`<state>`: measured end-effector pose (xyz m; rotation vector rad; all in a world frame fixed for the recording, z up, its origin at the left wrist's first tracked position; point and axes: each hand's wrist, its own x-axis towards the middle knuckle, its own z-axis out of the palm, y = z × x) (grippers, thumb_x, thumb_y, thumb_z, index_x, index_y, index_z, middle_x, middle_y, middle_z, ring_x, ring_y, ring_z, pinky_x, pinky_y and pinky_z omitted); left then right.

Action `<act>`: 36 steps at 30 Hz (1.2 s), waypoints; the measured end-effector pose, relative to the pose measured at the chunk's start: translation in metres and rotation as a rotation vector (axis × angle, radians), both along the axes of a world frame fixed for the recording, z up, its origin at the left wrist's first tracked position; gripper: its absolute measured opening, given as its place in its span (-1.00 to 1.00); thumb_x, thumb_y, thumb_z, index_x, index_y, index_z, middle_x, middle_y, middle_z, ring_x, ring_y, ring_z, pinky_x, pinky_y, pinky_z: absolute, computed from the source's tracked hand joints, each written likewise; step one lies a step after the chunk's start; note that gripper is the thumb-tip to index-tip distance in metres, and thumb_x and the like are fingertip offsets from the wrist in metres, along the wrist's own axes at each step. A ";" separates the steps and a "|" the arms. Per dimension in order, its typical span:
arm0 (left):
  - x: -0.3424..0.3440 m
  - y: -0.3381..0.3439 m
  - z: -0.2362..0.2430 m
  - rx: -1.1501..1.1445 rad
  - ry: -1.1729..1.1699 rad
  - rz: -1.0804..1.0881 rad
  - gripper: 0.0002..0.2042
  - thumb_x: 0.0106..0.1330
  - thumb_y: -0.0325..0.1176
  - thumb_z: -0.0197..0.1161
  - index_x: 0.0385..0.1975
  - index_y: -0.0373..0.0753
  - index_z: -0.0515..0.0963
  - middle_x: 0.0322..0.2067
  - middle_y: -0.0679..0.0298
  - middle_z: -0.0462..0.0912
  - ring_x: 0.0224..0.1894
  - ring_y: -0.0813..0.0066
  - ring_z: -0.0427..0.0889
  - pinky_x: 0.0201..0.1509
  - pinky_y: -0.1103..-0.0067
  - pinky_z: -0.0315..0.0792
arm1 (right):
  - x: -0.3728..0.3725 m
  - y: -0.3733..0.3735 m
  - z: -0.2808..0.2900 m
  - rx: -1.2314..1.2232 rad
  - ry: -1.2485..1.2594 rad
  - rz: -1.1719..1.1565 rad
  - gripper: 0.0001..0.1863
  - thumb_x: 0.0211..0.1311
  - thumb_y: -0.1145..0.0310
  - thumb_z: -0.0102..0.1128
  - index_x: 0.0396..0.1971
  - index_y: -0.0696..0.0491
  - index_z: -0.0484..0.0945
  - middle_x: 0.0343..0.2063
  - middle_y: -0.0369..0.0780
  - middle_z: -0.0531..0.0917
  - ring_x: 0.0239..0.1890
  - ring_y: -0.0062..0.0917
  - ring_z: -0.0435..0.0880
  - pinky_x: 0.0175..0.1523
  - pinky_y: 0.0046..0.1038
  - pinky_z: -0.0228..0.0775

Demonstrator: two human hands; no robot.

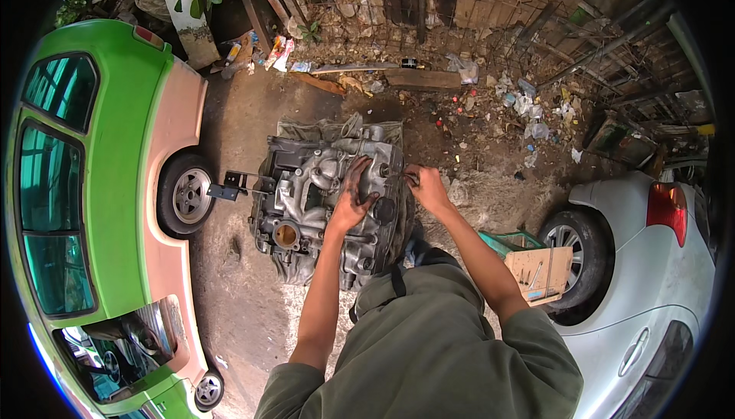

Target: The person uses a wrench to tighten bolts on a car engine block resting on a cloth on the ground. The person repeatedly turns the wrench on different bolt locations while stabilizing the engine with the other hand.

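Note:
A greasy grey car engine (321, 170) sits low in front of me, with cast metal pipes and a round opening (286, 234) at its near left. My left hand (352, 198), dark with grime, lies on the engine's right-hand cover with its fingers stretched out. Just to the near right of that palm is a round black cap (383, 211). At the engine's right edge, my right hand (426, 189) is closed, fingertips pinched together against the side. What they grip, if anything, is too small to make out.
A green and pink car (115, 112) stands on the left, a silver car (635, 227) on the right. Beside the silver car's wheel are a wooden board (540, 272) and a green crate (511, 243). Litter (528, 109) and planks (423, 79) lie along the far wall.

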<state>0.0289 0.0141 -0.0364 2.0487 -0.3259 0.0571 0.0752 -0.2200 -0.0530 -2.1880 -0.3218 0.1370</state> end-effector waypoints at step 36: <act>0.001 0.001 -0.002 0.008 -0.014 -0.004 -0.17 0.07 -0.54 0.45 0.43 -0.19 0.26 0.44 0.07 0.24 0.52 0.04 0.15 0.57 0.26 0.06 | 0.009 0.002 0.005 -0.010 0.029 0.045 -0.79 0.14 0.50 0.34 -0.19 0.12 0.70 -0.30 0.09 0.71 -0.21 0.01 0.71 -0.11 -0.11 0.56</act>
